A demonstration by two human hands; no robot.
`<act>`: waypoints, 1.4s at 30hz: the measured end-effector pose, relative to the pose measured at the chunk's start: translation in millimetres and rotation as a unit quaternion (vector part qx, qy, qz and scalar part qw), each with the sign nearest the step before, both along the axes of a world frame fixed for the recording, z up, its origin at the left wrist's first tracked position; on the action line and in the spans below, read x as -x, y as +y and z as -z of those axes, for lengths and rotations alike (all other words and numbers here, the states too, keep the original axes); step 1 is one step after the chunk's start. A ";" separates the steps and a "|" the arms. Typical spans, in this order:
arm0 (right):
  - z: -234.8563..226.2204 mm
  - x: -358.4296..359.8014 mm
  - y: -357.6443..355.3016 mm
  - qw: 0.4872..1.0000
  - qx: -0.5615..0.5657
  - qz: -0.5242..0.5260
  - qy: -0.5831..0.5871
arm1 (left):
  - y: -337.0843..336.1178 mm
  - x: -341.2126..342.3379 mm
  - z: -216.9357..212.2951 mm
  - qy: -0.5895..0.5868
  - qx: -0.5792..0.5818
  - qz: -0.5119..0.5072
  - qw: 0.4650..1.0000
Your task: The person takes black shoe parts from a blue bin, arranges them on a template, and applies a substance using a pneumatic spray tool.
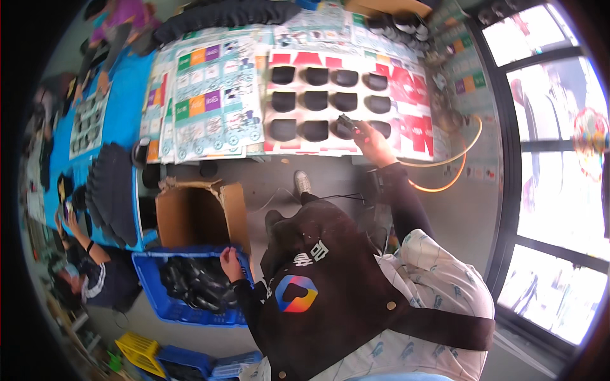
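My right hand [376,145] reaches over the near part of the table, closed around a small black tool [346,122] whose tip points away from me. Its exact kind is blurred. Under and around the tool, dark curved pads [316,101] lie in rows on a white and red printed sheet [416,136]. One pad in the nearest row is partly covered by the tool and hand. Low on the left, my left hand [230,263] hangs beside a blue crate [190,319], its fingers curled and nothing visible in them. Glossy black pieces [197,284] fill that crate.
An open cardboard box [237,209] stands behind the crate. Printed sheets [219,120] overlap on the table's left. A yellow-orange hose [460,155] loops off the right end, near the windows. Two other people work along a blue table [130,120] with stacked black pieces [113,190].
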State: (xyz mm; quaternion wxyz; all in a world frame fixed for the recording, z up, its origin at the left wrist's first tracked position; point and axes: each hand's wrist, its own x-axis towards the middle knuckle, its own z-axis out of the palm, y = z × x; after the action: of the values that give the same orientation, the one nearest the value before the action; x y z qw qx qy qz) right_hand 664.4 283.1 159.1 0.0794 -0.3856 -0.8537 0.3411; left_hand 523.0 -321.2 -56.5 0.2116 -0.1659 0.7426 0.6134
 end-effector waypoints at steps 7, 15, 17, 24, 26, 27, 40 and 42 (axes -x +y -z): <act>66.5 -156.9 79.0 0.972 -0.209 0.094 -0.054 | 162.4 111.7 -45.1 0.076 0.077 0.229 0.967; 172.7 -272.3 199.1 0.910 -0.223 0.246 -0.247 | 306.3 129.1 -74.2 0.121 0.126 0.314 0.933; 191.7 -297.5 221.0 0.889 -0.270 0.275 -0.247 | 340.3 134.1 -75.2 0.128 0.143 0.339 0.921; 159.7 -186.9 182.6 0.907 -0.306 0.219 -0.188 | 371.0 138.5 -79.5 0.139 0.205 0.351 0.903; 143.7 -121.3 134.2 0.961 0.062 0.230 0.141 | 385.3 137.0 -77.0 0.127 0.223 0.361 0.897; 135.7 -87.7 113.8 0.952 0.201 0.220 0.071 | 392.0 135.6 -75.8 0.124 0.223 0.364 0.896; 163.0 91.0 25.5 0.930 0.295 0.215 -0.045 | 444.9 173.2 -37.5 0.237 0.266 0.454 0.817; 154.9 96.6 29.2 0.932 0.286 0.219 -0.044 | 444.8 181.9 -27.3 0.240 0.270 0.460 0.811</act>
State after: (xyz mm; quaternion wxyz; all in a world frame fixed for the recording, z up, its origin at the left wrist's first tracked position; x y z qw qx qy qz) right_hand 567.8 312.3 4.2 0.0005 -0.5838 -0.6174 0.5273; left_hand 341.1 123.6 -29.2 0.2305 0.2968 0.8950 0.2402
